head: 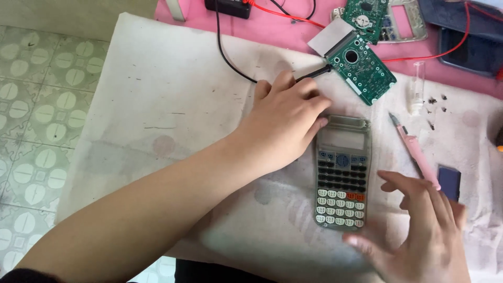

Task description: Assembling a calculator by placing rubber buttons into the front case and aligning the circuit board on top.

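Note:
A grey scientific calculator [341, 173] lies face up on a stained white cloth [167, 105]. My left hand [285, 123] rests palm down at its top left corner, fingertips touching the casing. A black probe [314, 73] on a black cable [225, 52] passes under or behind this hand; whether the hand grips it is hidden. My right hand [419, 230] hovers by the calculator's lower right corner, fingers spread and slightly blurred, holding nothing.
A green circuit board [361, 65] with a grey panel lies beyond the calculator, a second board [367, 15] and a metal frame behind it. A pink pen-like tool [416, 154], a small dark blue block [449, 181], a clear vial [417, 86], tiny screws and red wires sit right. Tiled floor lies left.

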